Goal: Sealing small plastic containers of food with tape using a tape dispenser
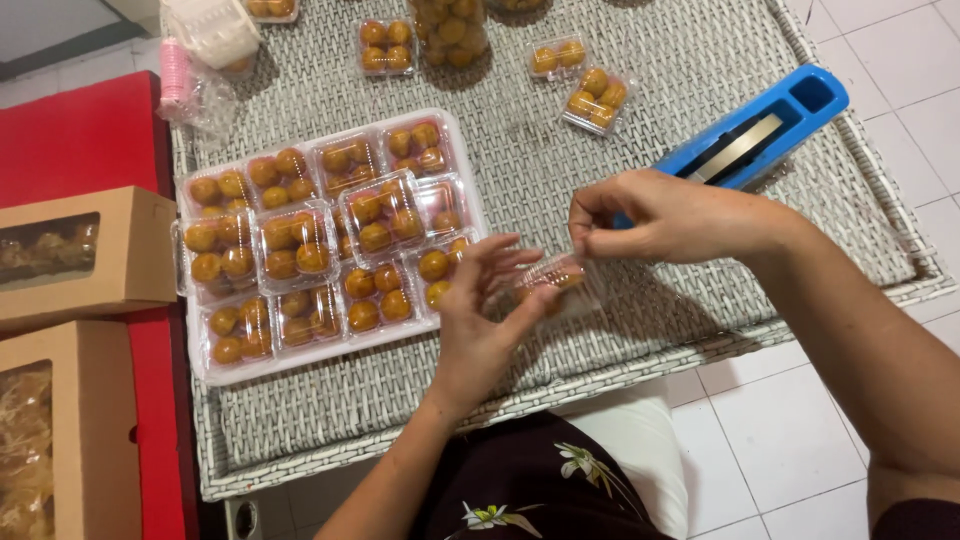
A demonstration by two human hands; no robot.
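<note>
A small clear plastic box of round orange pastries [556, 281] sits between my two hands, just above the wicker table [620, 130]. My left hand [482, 305] cups it from the left with the fingers spread along its side. My right hand [660, 215] pinches at its upper edge with thumb and fingertips, possibly on a strip of clear tape. To the left lies a white tray [330, 345] packed with several more clear boxes of the same pastries.
A blue tape dispenser [752, 130] lies behind my right hand. Loose pastry boxes [596, 98] and a clear jar [448, 30] stand at the table's far side. Brown windowed cartons [80, 250] rest on a red surface at left. White floor tiles lie to the right.
</note>
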